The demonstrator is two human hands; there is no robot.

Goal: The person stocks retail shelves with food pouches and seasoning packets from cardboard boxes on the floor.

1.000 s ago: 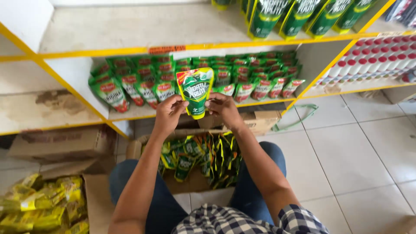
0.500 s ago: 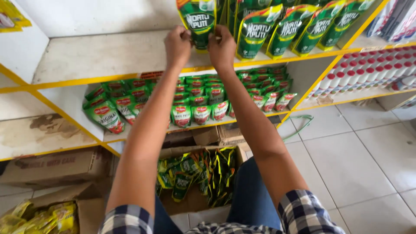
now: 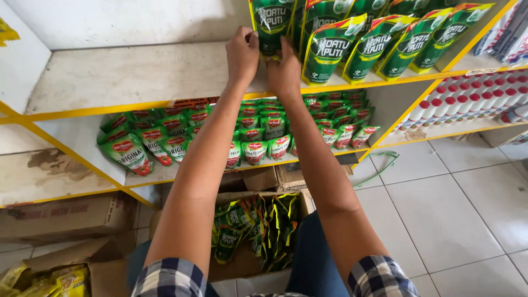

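1. Since a second ago your hands have carried the green pouch (image 3: 273,27) up from chest height to the upper shelf (image 3: 137,77), where it now stands at the left end of the row of green pouches (image 3: 385,44).
2. Your left hand (image 3: 243,52) and right hand (image 3: 284,69) both pinch the pouch's lower edge, fingers closed on it, left and right of its base.
3. It looks close to the shelf's yellow front lip. Let go with the base overhanging and it could tip forward and drop toward the open carton (image 3: 258,231) at your knees.
4. Its neighbour leans against it; a sideways nudge could likely topple part of the row.
5. Your forearms pass just above the red-and-green sachets (image 3: 253,137) on the lower shelf; lowering your arms carelessly could sweep some off.
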